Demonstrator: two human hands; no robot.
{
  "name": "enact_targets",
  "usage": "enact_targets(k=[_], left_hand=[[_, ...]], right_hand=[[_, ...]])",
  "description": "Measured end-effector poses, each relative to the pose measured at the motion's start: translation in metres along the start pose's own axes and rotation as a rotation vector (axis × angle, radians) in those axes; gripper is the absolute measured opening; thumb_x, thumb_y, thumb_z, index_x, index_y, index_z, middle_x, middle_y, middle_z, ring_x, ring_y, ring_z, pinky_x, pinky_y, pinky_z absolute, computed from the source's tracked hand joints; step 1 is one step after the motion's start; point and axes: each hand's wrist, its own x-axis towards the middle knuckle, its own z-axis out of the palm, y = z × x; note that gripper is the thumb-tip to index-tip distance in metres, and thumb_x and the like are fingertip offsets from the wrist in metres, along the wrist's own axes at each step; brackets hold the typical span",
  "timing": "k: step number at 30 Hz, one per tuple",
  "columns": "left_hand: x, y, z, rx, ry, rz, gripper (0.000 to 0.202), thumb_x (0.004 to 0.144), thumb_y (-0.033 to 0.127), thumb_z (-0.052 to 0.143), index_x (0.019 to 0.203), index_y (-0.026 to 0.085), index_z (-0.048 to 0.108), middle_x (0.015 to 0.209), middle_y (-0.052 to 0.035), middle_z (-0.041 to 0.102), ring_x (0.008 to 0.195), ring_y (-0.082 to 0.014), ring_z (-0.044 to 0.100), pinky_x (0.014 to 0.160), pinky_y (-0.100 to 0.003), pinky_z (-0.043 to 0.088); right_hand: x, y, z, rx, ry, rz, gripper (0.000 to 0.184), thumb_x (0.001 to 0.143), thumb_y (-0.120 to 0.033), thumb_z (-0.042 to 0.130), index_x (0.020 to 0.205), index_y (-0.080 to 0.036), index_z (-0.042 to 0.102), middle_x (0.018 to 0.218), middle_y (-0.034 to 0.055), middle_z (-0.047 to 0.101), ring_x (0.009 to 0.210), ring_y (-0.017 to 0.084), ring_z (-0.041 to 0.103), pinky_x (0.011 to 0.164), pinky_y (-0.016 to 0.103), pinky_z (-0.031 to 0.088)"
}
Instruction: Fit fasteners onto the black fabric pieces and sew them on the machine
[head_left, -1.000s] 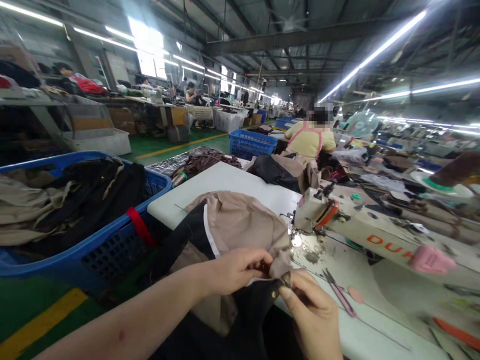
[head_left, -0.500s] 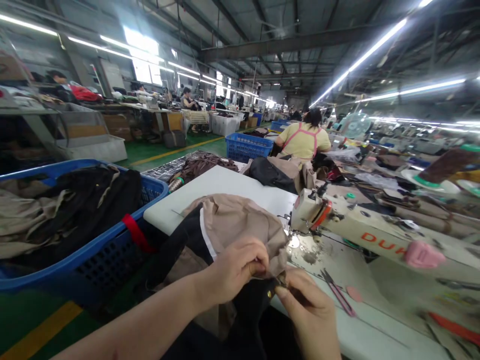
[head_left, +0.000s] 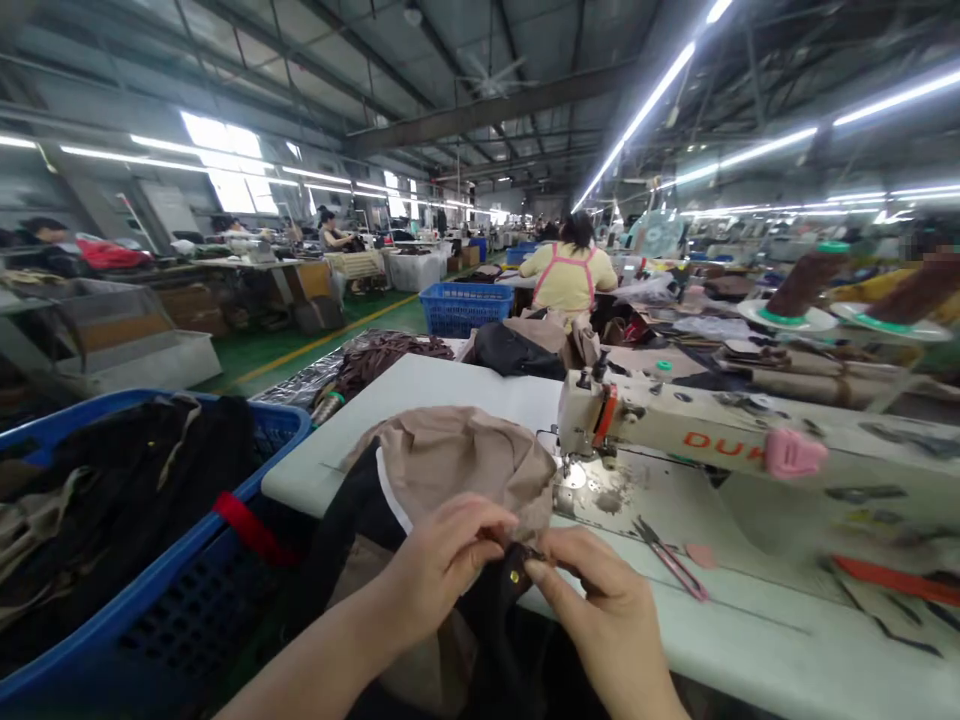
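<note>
My left hand [head_left: 442, 560] and my right hand [head_left: 600, 600] meet at the near edge of the white sewing table [head_left: 450, 385]. Both pinch the edge of a beige and black garment [head_left: 457, 455] that lies bunched on the table and hangs toward my lap. A small brass snap [head_left: 514, 576] shows on the black part between my fingers. The cream sewing machine [head_left: 697, 430] stands just right of the garment, its lit needle area [head_left: 574, 470] a short way beyond my hands.
A blue basket [head_left: 150, 560] full of dark and beige cloth stands at my left. Thread snips [head_left: 667, 555] lie on the table right of my hands. A person in a yellow top [head_left: 568, 275] sits ahead, near another blue basket [head_left: 465, 305]. Thread cones [head_left: 795, 285] stand at the right.
My view has tilted and shifted, so everything sits lower and further left. Both hands stay pinched on the garment edge and have drawn slightly closer together.
</note>
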Motion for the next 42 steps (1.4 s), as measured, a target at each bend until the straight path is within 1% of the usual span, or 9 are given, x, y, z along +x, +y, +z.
enact_targets(k=[8,11,14,17,21,26,31,37,42], left_hand=[[0.0,0.001,-0.006,-0.03,0.04,-0.013,0.014,0.089,0.009,0.065,0.094,0.019,0.074,0.091,-0.0062,0.067,0.093,-0.0195,0.068,0.083,-0.029,0.055],[0.0,0.004,-0.008,0.034,-0.005,-0.073,0.013,0.089,0.011,0.064,0.09,0.019,0.075,0.089,-0.0061,0.067,0.089,-0.0192,0.067,0.079,-0.028,0.055],[0.001,0.007,-0.011,0.073,-0.102,-0.163,0.018,0.093,0.017,0.061,0.101,0.02,0.077,0.09,-0.006,0.066,0.083,-0.0174,0.065,0.072,-0.026,0.053],[0.001,0.008,-0.012,0.044,-0.135,-0.211,0.025,0.095,0.019,0.059,0.112,0.024,0.077,0.09,-0.0052,0.064,0.083,-0.017,0.064,0.072,-0.025,0.051],[-0.001,0.007,-0.011,-0.008,-0.122,-0.252,0.02,0.096,0.021,0.06,0.105,0.022,0.079,0.09,-0.0049,0.063,0.087,-0.0174,0.064,0.078,-0.027,0.052],[-0.003,0.005,-0.011,0.026,-0.114,-0.263,0.016,0.093,0.016,0.062,0.093,0.019,0.077,0.088,-0.0044,0.062,0.082,-0.0168,0.063,0.073,-0.026,0.049],[-0.004,0.006,-0.011,0.024,-0.123,-0.224,0.02,0.094,0.015,0.059,0.104,0.021,0.074,0.092,-0.0051,0.062,0.089,-0.0184,0.062,0.079,-0.028,0.05],[-0.011,0.003,-0.009,-0.075,-0.144,-0.259,0.015,0.098,0.024,0.059,0.104,0.02,0.072,0.093,-0.0051,0.058,0.089,-0.019,0.06,0.08,-0.03,0.049],[-0.016,-0.002,0.0,-0.064,-0.047,-0.235,0.011,0.094,0.029,0.068,0.096,0.019,0.071,0.091,-0.0039,0.057,0.087,-0.0185,0.059,0.079,-0.029,0.05]], right_hand=[[-0.001,-0.001,0.003,-0.013,-0.013,-0.026,0.01,0.088,-0.024,0.072,0.078,-0.022,0.071,0.075,0.0008,0.068,0.072,0.015,0.066,0.069,0.023,0.053],[-0.002,0.001,0.006,-0.006,0.011,-0.044,0.01,0.087,-0.023,0.072,0.077,-0.022,0.072,0.072,0.0007,0.068,0.069,0.015,0.065,0.067,0.023,0.053],[-0.001,0.0,0.007,0.005,0.013,-0.04,0.01,0.087,-0.023,0.072,0.077,-0.022,0.073,0.072,0.0013,0.068,0.068,0.016,0.066,0.066,0.024,0.054],[0.0,-0.002,0.007,0.008,0.007,-0.04,0.01,0.087,-0.022,0.071,0.078,-0.022,0.074,0.073,0.0017,0.069,0.07,0.016,0.066,0.067,0.024,0.055],[0.0,-0.003,0.006,0.001,0.019,-0.03,0.01,0.086,-0.022,0.072,0.077,-0.022,0.073,0.072,0.0013,0.069,0.069,0.015,0.066,0.066,0.024,0.055],[-0.001,-0.002,0.008,0.003,0.026,-0.031,0.008,0.085,-0.019,0.072,0.078,-0.022,0.074,0.071,0.0003,0.068,0.068,0.015,0.066,0.064,0.022,0.053],[-0.001,-0.003,0.01,-0.01,0.048,-0.017,0.008,0.084,-0.019,0.071,0.078,-0.022,0.074,0.071,0.0002,0.067,0.067,0.015,0.065,0.064,0.023,0.053],[-0.003,-0.002,0.011,-0.012,0.04,0.01,0.008,0.084,-0.019,0.07,0.078,-0.022,0.075,0.07,-0.0001,0.067,0.067,0.015,0.065,0.063,0.023,0.052],[-0.002,-0.003,0.012,-0.021,0.054,-0.004,0.009,0.084,-0.019,0.069,0.076,-0.022,0.074,0.069,-0.0005,0.065,0.065,0.014,0.064,0.062,0.023,0.052]])
